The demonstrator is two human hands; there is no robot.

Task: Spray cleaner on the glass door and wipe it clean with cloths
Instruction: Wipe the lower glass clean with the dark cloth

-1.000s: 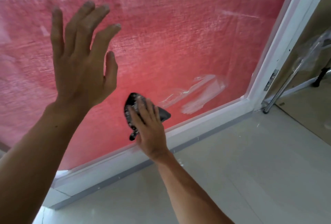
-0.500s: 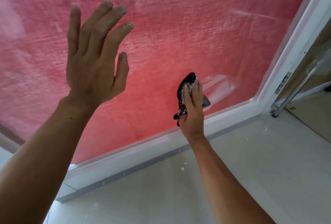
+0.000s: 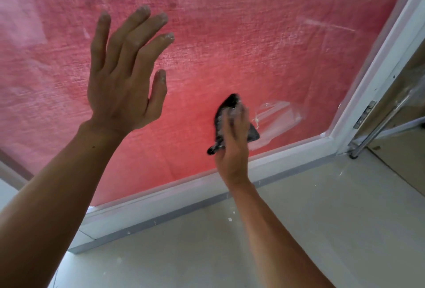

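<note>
Pressing a dark, crumpled cloth (image 3: 232, 122) against the lower part of the glass door (image 3: 230, 34), the right hand (image 3: 233, 147) has its fingers laid over it, motion-blurred. The glass shows red, streaked with whitish haze, with a clearer patch just right of the cloth. The left hand (image 3: 125, 80) is raised, fingers spread, holding nothing.
</note>
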